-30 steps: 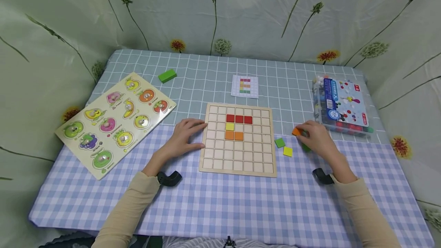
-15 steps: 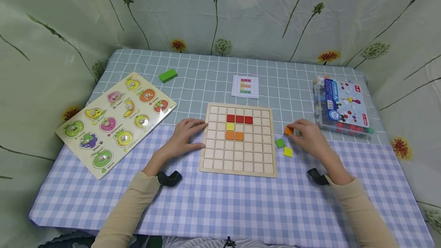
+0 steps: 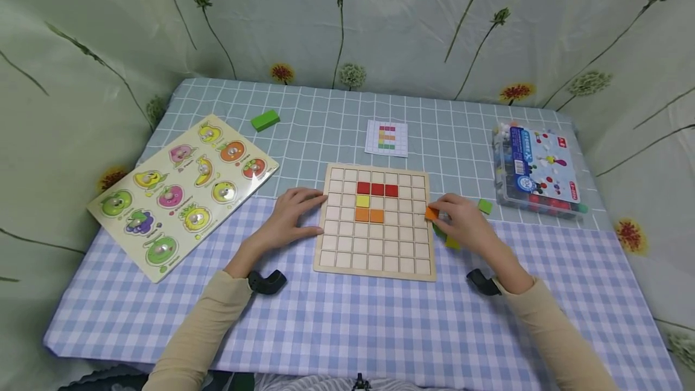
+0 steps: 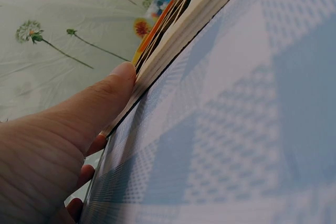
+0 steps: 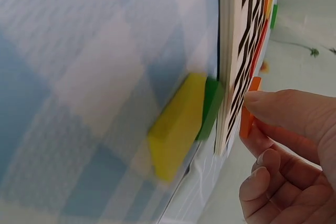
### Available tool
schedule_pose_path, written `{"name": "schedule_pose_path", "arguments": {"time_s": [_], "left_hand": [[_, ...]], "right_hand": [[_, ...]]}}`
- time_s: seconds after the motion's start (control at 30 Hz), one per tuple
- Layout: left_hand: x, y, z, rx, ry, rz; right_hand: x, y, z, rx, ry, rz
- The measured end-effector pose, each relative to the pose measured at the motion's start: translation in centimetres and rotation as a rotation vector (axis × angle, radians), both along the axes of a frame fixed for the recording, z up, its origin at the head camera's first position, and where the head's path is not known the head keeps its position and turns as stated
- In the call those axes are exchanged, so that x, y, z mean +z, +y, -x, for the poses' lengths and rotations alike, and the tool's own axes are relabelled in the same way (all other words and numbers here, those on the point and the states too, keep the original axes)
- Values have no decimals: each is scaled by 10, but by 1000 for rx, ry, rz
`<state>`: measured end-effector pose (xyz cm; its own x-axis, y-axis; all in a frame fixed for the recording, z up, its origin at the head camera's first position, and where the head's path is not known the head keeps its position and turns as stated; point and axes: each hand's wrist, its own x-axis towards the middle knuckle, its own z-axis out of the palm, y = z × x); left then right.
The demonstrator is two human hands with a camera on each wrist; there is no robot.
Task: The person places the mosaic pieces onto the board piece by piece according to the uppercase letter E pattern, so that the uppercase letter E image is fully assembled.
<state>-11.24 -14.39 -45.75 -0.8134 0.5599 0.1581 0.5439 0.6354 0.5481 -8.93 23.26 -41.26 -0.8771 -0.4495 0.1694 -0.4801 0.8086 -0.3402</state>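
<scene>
A square wooden grid board [image 3: 376, 264] lies mid-table, bearing three red tiles [image 3: 377, 189], a yellow tile [image 3: 362, 201] and two orange tiles [image 3: 369, 215]. My left hand [image 3: 290, 219] rests at the board's left edge, its thumb touching the side in the left wrist view. Between thumb and finger, my right hand [image 3: 464, 222] pinches another orange tile [image 5: 250, 109] over the board's right edge. Under that hand, a loose yellow tile [image 5: 178, 127] and a green tile [image 5: 211, 108] lie beside the board, partly hidden in the head view. A second green tile [image 3: 485, 206] lies farther right.
A printed pattern card [image 3: 386, 138] lies behind the board. At left is a fruit knob puzzle [image 3: 184, 192], with a green block [image 3: 265, 120] behind it. A clear plastic box [image 3: 540, 168] of colourful pieces stands at right.
My right hand has lifted an orange tile from the right and carried it left to the board's edge, uncovering a green tile. The left hand has stayed put.
</scene>
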Motion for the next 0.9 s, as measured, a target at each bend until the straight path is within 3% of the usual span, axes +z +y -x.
{"name": "schedule_pose_path", "arguments": {"time_s": [0.9], "left_hand": [[-1, 0, 1, -2, 3, -10]], "right_hand": [[3, -50, 7, 96, -102, -72]]}}
